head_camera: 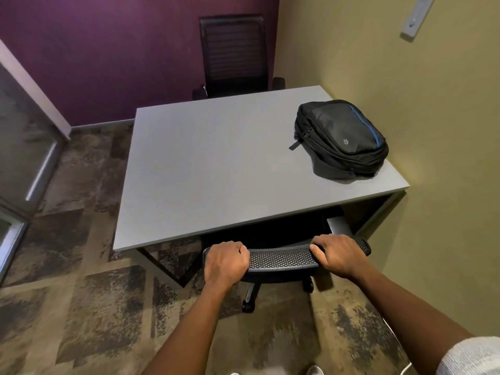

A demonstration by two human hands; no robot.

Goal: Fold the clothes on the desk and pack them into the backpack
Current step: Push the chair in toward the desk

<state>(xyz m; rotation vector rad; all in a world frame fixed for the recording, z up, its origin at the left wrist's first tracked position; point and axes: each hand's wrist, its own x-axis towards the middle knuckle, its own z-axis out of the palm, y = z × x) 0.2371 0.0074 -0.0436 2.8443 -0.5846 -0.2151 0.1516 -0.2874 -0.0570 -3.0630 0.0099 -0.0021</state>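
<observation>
Both my left hand [226,262] and right hand [336,254] clamp the chair back [281,257]; shoving carelessly could jolt the desk [216,163], toppling the backpack [342,139].

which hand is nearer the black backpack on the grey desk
Right. The right hand grips the mesh chair back almost directly below the black backpack; the left hand grips its other end, farther left.

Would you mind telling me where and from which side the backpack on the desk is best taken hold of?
Probably by the rounded near end of the backpack, coming from the desk's front edge. It lies flat, front panel up, with that end towards the person, and no carry handle is visible. Both hands currently hold the chair back.
</observation>
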